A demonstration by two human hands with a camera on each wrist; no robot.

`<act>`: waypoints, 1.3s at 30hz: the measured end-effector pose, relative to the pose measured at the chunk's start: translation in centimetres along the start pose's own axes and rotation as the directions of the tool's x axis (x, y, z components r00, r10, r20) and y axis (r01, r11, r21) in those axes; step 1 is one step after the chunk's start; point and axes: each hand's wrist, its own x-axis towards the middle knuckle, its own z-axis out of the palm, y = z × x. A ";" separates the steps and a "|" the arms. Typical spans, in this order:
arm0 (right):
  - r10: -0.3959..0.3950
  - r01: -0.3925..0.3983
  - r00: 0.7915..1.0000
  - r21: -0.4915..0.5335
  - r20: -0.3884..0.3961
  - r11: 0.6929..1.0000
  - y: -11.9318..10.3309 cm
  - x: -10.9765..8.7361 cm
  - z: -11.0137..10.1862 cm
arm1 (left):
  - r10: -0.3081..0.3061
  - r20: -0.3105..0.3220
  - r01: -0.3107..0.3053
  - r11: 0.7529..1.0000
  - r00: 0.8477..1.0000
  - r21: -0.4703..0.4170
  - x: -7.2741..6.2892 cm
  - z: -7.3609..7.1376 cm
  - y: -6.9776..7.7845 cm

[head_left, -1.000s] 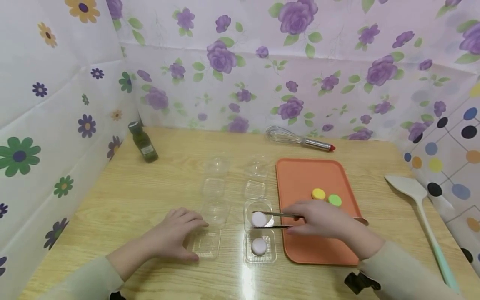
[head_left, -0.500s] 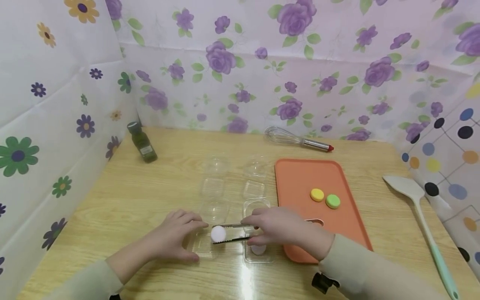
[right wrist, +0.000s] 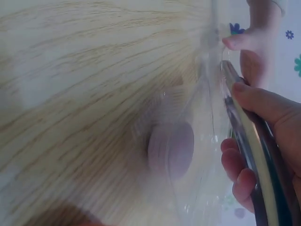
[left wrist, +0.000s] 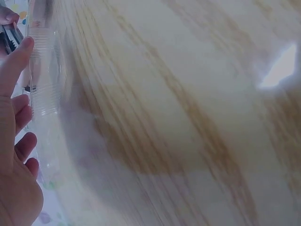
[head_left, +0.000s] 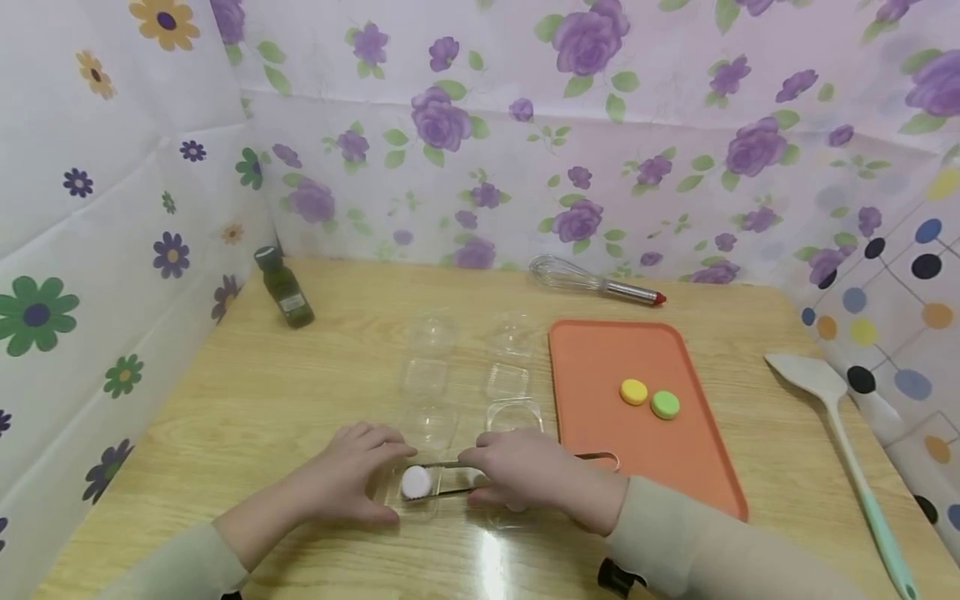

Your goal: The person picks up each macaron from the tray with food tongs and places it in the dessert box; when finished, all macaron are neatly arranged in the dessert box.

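Tongs (right wrist: 259, 155), gripped by the right hand (head_left: 521, 468), hold a white macaron (head_left: 416, 482) at a box (head_left: 423, 513), well apart from the back edge of the table (head_left: 352, 358); left hand (head_left: 354, 473) relaxed beside it.

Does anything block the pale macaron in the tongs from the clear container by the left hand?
Nothing visible does. The pale macaron between the tongs appears over or inside the near half of the clear container; contact is unclear. The left hand is at its left edge, beside the path.
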 end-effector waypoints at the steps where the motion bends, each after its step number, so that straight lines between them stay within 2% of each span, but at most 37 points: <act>1: 0.008 -0.008 1.000 -0.004 0.012 1.000 -0.1 0.1 -0.1 | -0.001 0.000 0.001 1.000 1.000 0.000 0.0 0.0 0.1; 8: 0.070 -0.067 0.994 -0.046 0.085 0.997 -0.8 0.6 -0.3 | -0.007 -0.010 0.007 0.999 1.000 0.034 0.1 -0.2 0.4; 17: 0.086 -0.084 0.993 -0.035 0.075 0.996 -0.8 0.4 -0.5 | 0.010 -0.023 -0.009 0.998 1.000 0.058 0.3 -0.1 0.2; 21: 0.082 -0.084 0.995 0.040 0.054 0.996 -0.2 -0.1 -0.6 | 0.024 -0.020 -0.022 0.997 1.000 0.072 0.3 0.0 0.2; 26: 0.045 -0.040 0.999 0.174 -0.026 0.984 1.9 -1.9 -0.6 | 0.065 -0.032 -0.062 0.993 0.997 0.098 0.3 -0.3 0.3; 31: 0.027 0.000 0.997 0.333 -0.076 0.943 4.9 -4.7 -0.6 | 0.093 -0.072 -0.085 0.991 0.993 0.104 1.3 -1.5 0.4; 36: 0.092 -0.054 0.993 0.422 -0.070 0.905 7.7 -7.5 0.0 | 0.066 -0.065 -0.061 0.995 0.996 0.075 3.0 -2.7 0.5; 39: 0.128 -0.086 0.989 0.417 -0.073 0.905 9.0 -9.0 0.6 | 0.045 -0.041 -0.042 0.997 0.998 0.066 4.1 -3.0 0.6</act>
